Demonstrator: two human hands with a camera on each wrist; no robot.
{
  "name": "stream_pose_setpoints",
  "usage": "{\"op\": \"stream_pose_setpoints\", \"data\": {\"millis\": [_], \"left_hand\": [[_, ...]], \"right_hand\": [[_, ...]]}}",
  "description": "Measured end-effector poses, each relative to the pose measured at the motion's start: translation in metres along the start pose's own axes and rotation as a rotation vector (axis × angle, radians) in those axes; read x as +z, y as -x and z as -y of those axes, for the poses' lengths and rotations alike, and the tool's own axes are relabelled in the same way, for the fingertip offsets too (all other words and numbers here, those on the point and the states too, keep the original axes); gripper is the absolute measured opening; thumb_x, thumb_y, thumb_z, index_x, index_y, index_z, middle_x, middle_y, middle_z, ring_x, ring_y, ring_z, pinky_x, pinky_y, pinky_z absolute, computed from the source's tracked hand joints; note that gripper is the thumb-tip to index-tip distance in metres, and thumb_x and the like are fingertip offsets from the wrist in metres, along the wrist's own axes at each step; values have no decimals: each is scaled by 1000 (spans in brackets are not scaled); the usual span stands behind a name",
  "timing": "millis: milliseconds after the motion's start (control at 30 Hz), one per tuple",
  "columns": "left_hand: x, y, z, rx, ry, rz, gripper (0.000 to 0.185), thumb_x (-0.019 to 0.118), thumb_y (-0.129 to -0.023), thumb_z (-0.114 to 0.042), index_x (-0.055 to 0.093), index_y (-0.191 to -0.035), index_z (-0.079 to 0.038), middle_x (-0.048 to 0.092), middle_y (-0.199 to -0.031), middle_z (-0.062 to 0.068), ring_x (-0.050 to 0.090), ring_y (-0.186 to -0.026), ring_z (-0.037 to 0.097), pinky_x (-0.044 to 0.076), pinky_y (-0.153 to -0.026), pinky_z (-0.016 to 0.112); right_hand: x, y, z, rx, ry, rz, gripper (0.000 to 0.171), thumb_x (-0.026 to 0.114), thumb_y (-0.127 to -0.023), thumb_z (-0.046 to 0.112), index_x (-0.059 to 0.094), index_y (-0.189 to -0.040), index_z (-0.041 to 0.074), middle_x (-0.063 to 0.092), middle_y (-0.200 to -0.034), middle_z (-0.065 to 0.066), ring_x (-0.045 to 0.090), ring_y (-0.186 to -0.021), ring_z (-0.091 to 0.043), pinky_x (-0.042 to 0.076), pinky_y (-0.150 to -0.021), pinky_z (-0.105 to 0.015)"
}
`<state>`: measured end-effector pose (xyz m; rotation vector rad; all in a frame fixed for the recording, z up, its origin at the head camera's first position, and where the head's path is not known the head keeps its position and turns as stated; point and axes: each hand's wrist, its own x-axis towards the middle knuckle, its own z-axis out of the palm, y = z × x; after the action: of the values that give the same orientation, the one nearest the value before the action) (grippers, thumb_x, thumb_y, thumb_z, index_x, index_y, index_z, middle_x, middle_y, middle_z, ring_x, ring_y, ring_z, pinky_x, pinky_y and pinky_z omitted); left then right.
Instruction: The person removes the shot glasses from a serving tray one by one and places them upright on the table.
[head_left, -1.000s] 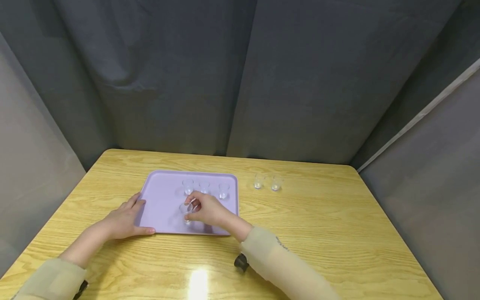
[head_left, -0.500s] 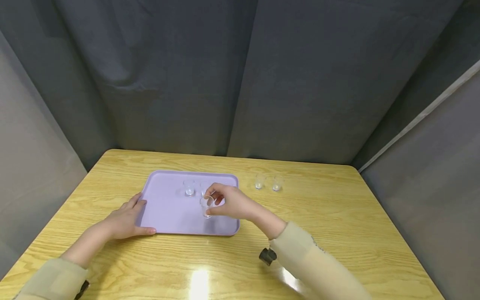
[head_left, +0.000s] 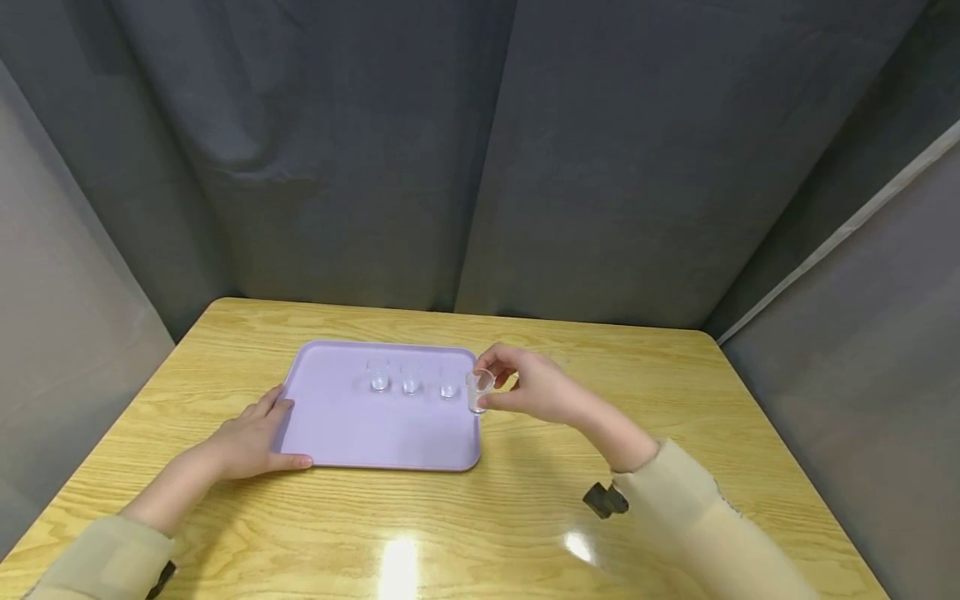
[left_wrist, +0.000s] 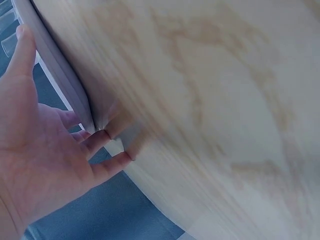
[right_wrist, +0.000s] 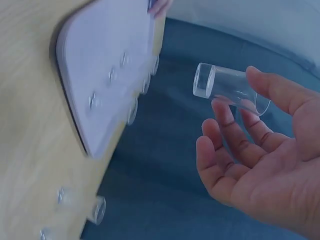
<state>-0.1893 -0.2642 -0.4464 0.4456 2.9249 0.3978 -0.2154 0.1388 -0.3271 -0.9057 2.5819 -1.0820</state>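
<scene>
- A clear shot glass [head_left: 477,392], rim up, is in the air by the tray's right edge, toward the far right corner as I look at it.
- The right hand [head_left: 536,387] pinches that glass, thumb on one side, fingers on the other.
- The lilac tray [head_left: 330,421] lies left of the middle of the tabletop [head_left: 675,400], nearer the far edge than the near one.
- Three more shot glasses [head_left: 410,383] stand upright on it, apart, in a row toward its far edge, from the middle rightward.
- The left hand [head_left: 251,442] rests at the tray's near left corner, fingers spread at the left edge, thumb on the near edge.
- Two other glasses [right_wrist: 82,204] stand on the tabletop off the tray's right edge, side by side.
- Beige sleeves [head_left: 697,492] cover both forearms; dark grey curtains [head_left: 337,167] hang past the far edge.
</scene>
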Motion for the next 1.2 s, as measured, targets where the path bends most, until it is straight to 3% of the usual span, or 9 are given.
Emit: {"op": "stream_pose_setpoints", "data": {"millis": [367, 667, 867, 1200], "left_hand": [[-1, 1, -3, 1, -1, 0, 111, 64, -72, -70, 32, -139, 13, 17, -148, 35, 29, -128, 56, 31, -89, 72], [0, 0, -3, -4, -7, 2, 112, 63, -71, -71, 32, -139, 12, 17, -148, 35, 28, -129, 56, 31, -89, 73], [0, 0, -3, -2, -1, 1, 111, 63, -72, -71, 32, -139, 12, 17, -149, 35, 29, -129, 56, 31, -89, 73], [0, -1, -3, -2, -10, 2, 112, 63, -71, -71, 32, -139, 12, 17, -148, 35, 29, -129, 55, 31, -89, 72]], "right_hand": [[-45, 24, -15, 92, 57, -64, 31, 73, -83, 17, 59, -109, 9, 63, -98, -2, 58, -94, -18, 53, -75, -31], [-76, 44, -47, 175, 103, -154, 34, 71, -85, 18, 58, -115, 6, 64, -101, -6, 59, -97, -22, 51, -77, -34], [-85, 50, -75, 234, 146, -222, 33, 70, -86, 17, 58, -114, 5, 63, -102, -9, 58, -96, -24, 49, -76, -34], [-80, 50, -126, 338, 112, -329, 39, 67, -89, 24, 55, -120, 3, 62, -112, -16, 56, -102, -29, 48, -78, -36]]}}
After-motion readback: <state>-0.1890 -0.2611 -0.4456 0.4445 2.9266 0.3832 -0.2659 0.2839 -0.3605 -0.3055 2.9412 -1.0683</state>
